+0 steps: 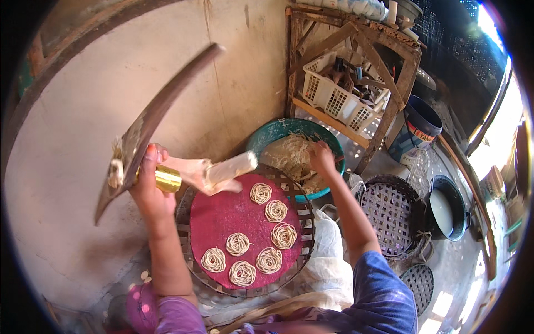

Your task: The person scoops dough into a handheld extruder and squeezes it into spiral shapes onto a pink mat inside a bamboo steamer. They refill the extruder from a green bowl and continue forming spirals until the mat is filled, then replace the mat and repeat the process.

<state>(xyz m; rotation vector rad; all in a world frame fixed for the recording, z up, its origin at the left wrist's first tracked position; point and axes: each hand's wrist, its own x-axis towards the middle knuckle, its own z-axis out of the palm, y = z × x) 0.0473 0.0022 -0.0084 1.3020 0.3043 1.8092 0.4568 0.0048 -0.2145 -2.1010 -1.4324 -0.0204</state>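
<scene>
My left hand (153, 186) is wrapped around a wooden hand press (147, 125), raised at the left. The press has a long, curved dark wood bar, a shiny gold cylinder (167, 178) beside my fingers and a pale wooden plunger (231, 170) pointing right. My right hand (322, 158) reaches into a green basin (261, 133), its fingers curled into pale dough (289, 155); the fingertips are hidden. Below the press, several coiled nests of pale noodle strands (269, 260) lie on a round red cloth (214, 222) over a woven tray (307, 234).
A wooden rack (384, 61) holding a white plastic crate (334, 94) of tools stands behind the basin. To the right are a dark bucket (414, 128), a woven basket (389, 214) and a dark tub (453, 214) with whitish liquid. A plastered wall (105, 111) rises at left.
</scene>
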